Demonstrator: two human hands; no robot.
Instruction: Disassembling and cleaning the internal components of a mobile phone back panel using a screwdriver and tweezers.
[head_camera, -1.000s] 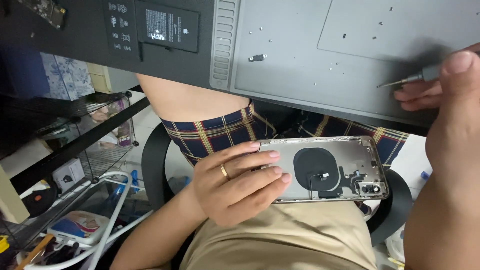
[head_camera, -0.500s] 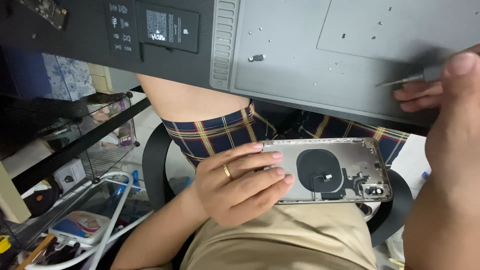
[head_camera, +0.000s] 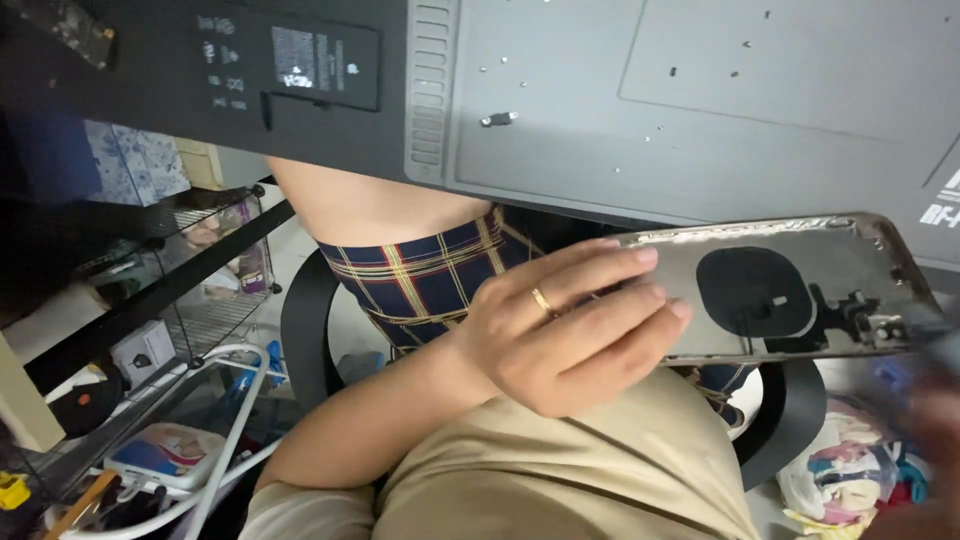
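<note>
My left hand, with a ring on one finger, grips the left end of an opened silver phone housing. The housing lies flat with its inside facing up, level with the desk edge above my lap. A black round coil and small parts show inside it. My right hand is a blur at the lower right, close to the housing's right end. A dark blurred shape sits just above that hand, and I cannot make out what, if anything, the hand holds.
A grey work mat covers the desk, with several tiny screws and a small metal part on it. A black flat battery lies at the mat's left. A black chair is under me, a cluttered wire shelf to the left.
My left hand has lifted the housing up toward the desk edge. My right hand, which held a screwdriver over the mat, has dropped to the housing's right end and is blurred.
</note>
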